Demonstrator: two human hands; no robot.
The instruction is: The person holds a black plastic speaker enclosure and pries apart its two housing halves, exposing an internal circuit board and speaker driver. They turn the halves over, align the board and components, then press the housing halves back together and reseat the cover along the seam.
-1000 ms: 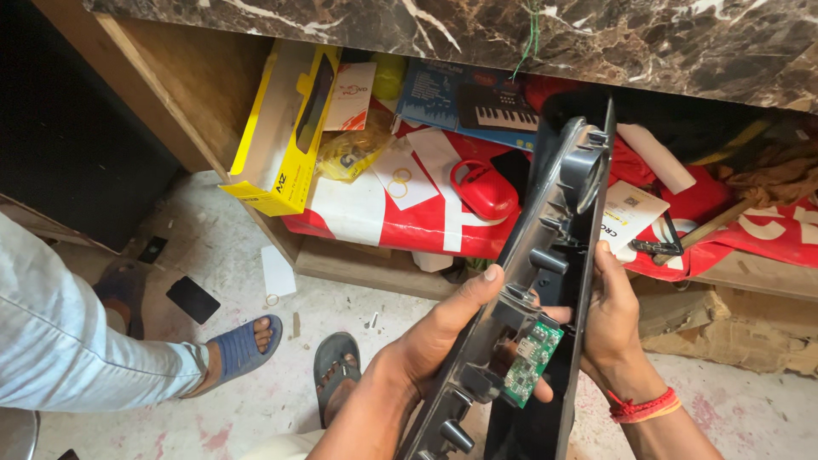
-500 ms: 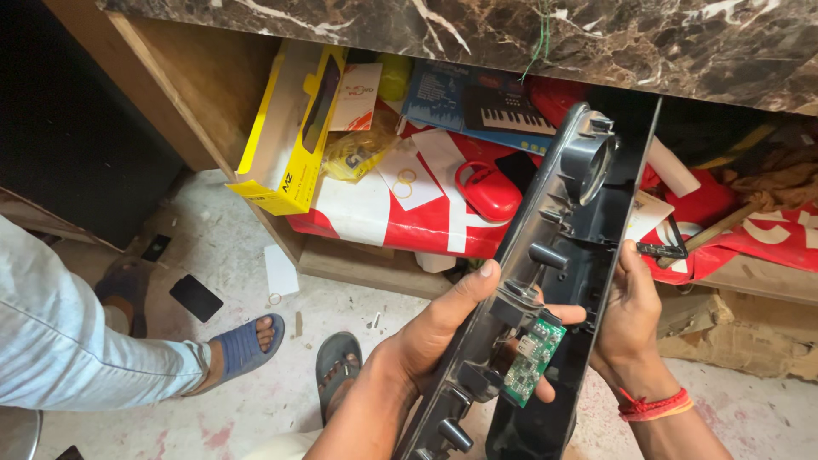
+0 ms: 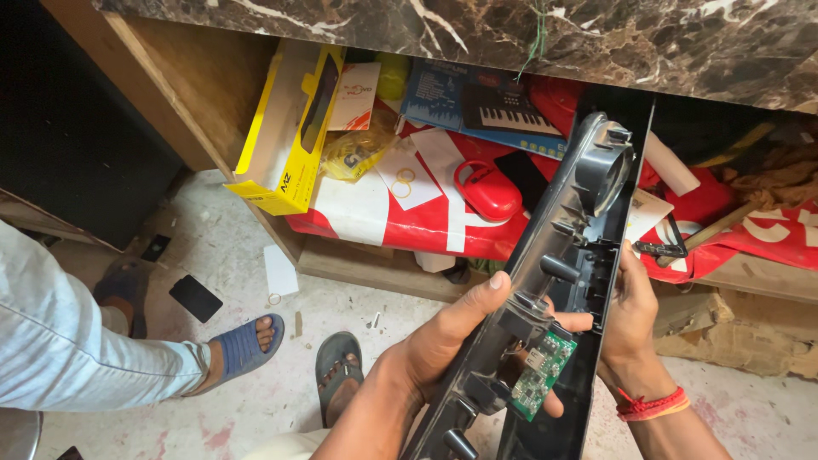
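Both hands grip the long black plastic housing (image 3: pixel 558 290): left hand (image 3: pixel 452 341) wraps one edge, right hand (image 3: pixel 629 315) the other; it looks light and stiff; green circuit board (image 3: pixel 541 375) seems fragile, so holding the rims suits

Two hands (image 3: pixel 443 349) (image 3: pixel 626 315), one black plastic housing (image 3: pixel 562 273), one green circuit board (image 3: pixel 541 375).

The lower end of the long black plastic housing (image 3: pixel 545 324) is cut off by the bottom edge. Most of the right hand (image 3: pixel 630 315) is hidden behind it, only fingertips and wrist get seen. The far side of the green circuit board (image 3: pixel 541 375) is covered by the left hand (image 3: pixel 443 341).
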